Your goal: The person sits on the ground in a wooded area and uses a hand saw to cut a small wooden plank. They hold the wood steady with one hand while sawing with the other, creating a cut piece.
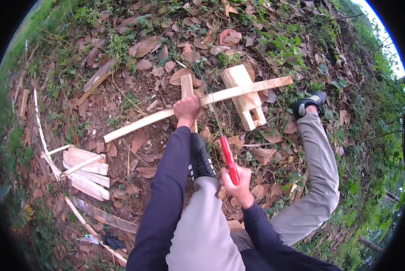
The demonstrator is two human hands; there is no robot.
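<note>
My left hand (187, 109), near the middle of the frame, is closed in a fist around the long wooden strip (229, 93), at the place where it crosses a short board (187, 84). My right hand (237, 186), lower and more to the right, is wrapped firmly around the red handle of the saw (228, 158). The thin blade goes upward from it and crosses the strip, between my fist and the thick notched block (235, 77).

The strip lies slantwise across the middle of the frame, and its right part rests over this block. I judge it stiff and rather light, dry enough not to slip, but its free ends could swing or shake. So a good place to hold it is close to the blade, with the fingers away from the teeth. The saw I judge light too, with a blade that may bend, so it is best held only by the handle. My shoe (201, 156) is just beside the lower end of the short board. Cut pieces (86, 168) lie at the left of the frame.
</note>
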